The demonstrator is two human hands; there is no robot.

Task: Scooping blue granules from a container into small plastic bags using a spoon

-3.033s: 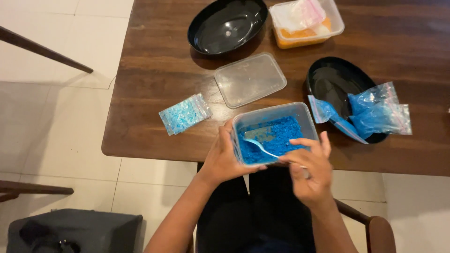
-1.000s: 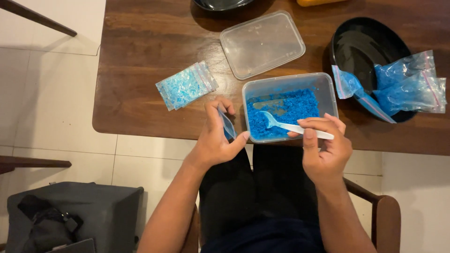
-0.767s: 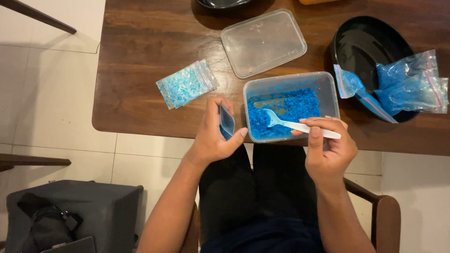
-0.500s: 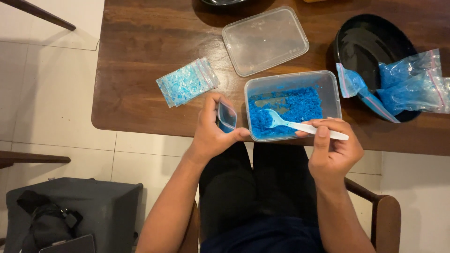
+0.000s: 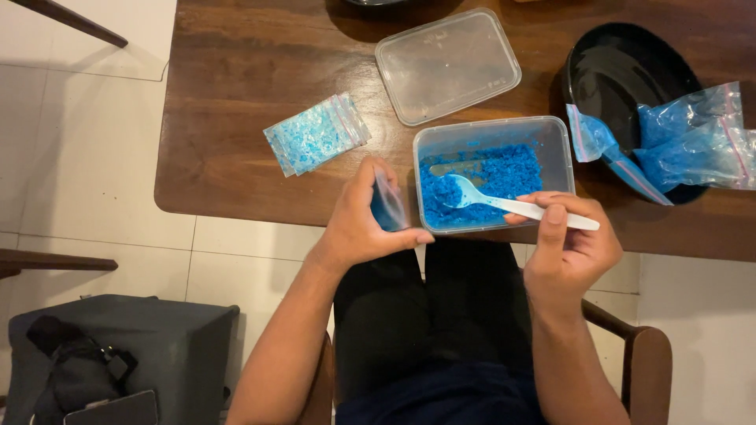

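Observation:
A clear rectangular tub (image 5: pixel 551 134) half full of blue granules (image 5: pixel 504 175) stands at the near edge of the brown wooden table (image 5: pixel 236 71). My right hand (image 5: pixel 571 252) holds a white plastic spoon (image 5: pixel 512 205) by the handle, its bowl resting in the granules. My left hand (image 5: pixel 358 224), just left of the tub, pinches a small clear zip bag (image 5: pixel 388 205) tinted blue, held upright.
The tub's clear lid (image 5: pixel 447 64) lies behind it. A stack of small bags with blue specks (image 5: pixel 316 134) lies to the left. A black oval dish (image 5: pixel 622 75) at right carries several filled blue bags (image 5: pixel 689 142). A dark bag (image 5: pixel 118 354) sits on the tiled floor.
The left hand let go of the tub and picked up a small bag, turning it upright. The right hand slid the spoon slightly right within the granules.

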